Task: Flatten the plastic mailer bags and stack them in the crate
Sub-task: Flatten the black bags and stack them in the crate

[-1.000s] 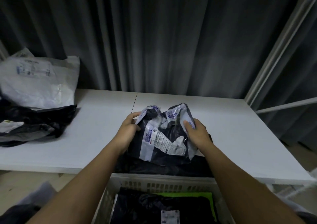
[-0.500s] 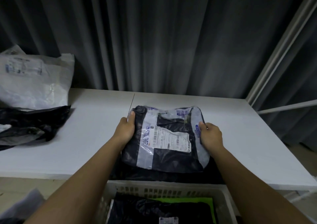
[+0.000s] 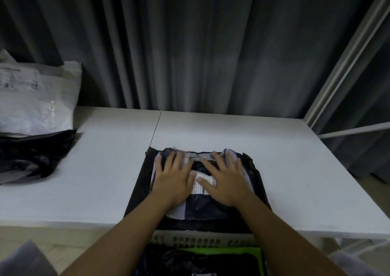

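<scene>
Half a second ago both hands gripped the sides of the folded black mailer bag (image 3: 202, 208) and held it tilted up off the bench; a second ago it was a crumpled bundle being worked between the fingers. Now it lies flat on the white bench (image 3: 105, 170), on top of another flattened black bag (image 3: 139, 191) whose edges show around it, near the front edge and just behind the crate. The left hand (image 3: 174, 175) and the right hand (image 3: 226, 179) are both released from their grip and spread palm-down on the bag, fingers straight, pressing it with the shipping label (image 3: 203, 184) showing between them. The fingertips look slightly blurred, so the hands may be sliding as they press. This suggests the fold is done and the air is being squeezed out; the bag looks nearly ready to go into the white slotted crate (image 3: 200, 238) below the bench edge, where dark bags and a green one (image 3: 238, 251) already lie. At the far left of the bench a white mailer bag (image 3: 35, 102) rests on a heap of crumpled black bags (image 3: 31, 155), so more work seems to remain.
</scene>
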`<state>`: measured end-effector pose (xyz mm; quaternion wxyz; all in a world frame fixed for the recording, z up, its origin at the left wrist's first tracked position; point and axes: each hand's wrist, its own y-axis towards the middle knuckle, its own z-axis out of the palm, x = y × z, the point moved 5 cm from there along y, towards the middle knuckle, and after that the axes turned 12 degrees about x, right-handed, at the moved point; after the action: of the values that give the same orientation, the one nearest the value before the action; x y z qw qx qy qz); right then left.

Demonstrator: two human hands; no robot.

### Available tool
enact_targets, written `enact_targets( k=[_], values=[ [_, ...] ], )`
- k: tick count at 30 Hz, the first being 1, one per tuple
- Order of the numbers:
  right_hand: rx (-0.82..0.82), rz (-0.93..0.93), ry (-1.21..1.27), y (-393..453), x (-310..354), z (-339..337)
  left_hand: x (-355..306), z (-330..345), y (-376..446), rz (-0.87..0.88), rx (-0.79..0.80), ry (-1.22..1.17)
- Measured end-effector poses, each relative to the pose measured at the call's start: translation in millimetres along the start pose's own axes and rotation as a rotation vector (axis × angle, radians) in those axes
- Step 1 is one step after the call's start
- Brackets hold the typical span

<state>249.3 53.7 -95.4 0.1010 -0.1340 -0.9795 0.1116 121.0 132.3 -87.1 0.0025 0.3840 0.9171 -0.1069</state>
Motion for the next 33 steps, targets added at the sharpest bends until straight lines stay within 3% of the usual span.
enact_targets(
  k=[2, 6, 33],
  values=[
    [0.109, 0.002, 0.002, 6.3, 0.3, 8.5, -1.9, 14.4, 4.1, -0.001, 0.119, 0.049],
    [0.205, 0.06, 0.05, 14.7, -12.1, 25.2, 12.8, 31.2, 16.9, -0.03, 0.181, 0.108],
    [0.166, 0.098, 0.049, 24.5, -22.4, 66.0, 24.4, 78.0, 28.2, -0.016, 0.151, -0.001]
  ],
)
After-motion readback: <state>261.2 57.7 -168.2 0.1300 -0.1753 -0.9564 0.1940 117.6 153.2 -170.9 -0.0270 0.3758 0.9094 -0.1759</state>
